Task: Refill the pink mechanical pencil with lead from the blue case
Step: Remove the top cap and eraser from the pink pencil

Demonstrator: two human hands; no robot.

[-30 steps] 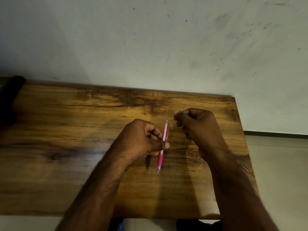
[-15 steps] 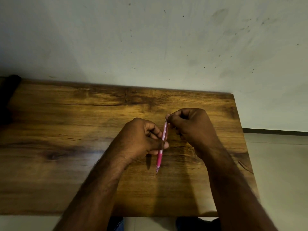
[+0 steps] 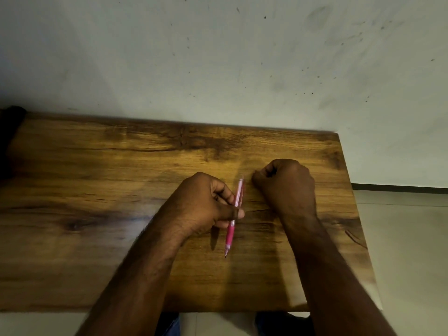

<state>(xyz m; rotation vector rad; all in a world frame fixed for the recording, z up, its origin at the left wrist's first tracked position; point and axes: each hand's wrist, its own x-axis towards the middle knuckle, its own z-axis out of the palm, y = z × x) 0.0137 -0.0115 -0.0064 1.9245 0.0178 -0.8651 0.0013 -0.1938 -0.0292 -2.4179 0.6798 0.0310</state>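
Head view: the pink mechanical pencil (image 3: 234, 215) sits over the middle of the wooden table (image 3: 97, 166), clamped in the left hand (image 3: 206, 204) — thumb across the barrel, fingers curled behind it. Its long axis runs near-to-far, slightly tilted, with the writing tip pointing back toward the person and the open-looking cap end pointing away, toward the wall (image 3: 218, 57). That far end is what the next move turns on, I judge: it lies just to the left of the right hand (image 3: 287, 183), near but not touching. The right hand is curled shut, knuckles up — whether it pinches a lead or a cap I cannot tell, as the fingertips are hidden. The blue case is not in sight anywhere on the table. No brand, label or writing can be read on the pencil.
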